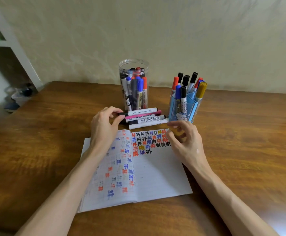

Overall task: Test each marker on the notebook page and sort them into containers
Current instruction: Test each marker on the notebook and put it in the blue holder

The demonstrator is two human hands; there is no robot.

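Note:
An open notebook point(157, 176) lies on the wooden table point(240, 133), its right page partly filled with red, blue, black and yellow test marks. Several loose markers point(145, 118) lie in a row just beyond the notebook. My left hand point(103, 125) is at their left ends, with thumb and forefinger pinching the black cap of the topmost white marker point(142, 111). Over the notebook's top right corner hovers my right hand point(184, 140), its fingers loosely curled and holding nothing, close to the right end of the nearest marker.
A clear plastic jar point(133, 64) full of markers stands behind the loose row. A blue pen holder point(178, 110) with several upright markers stands to the right. The wall is right behind both. A white shelf unit point(11, 43) stands beyond the table's left edge.

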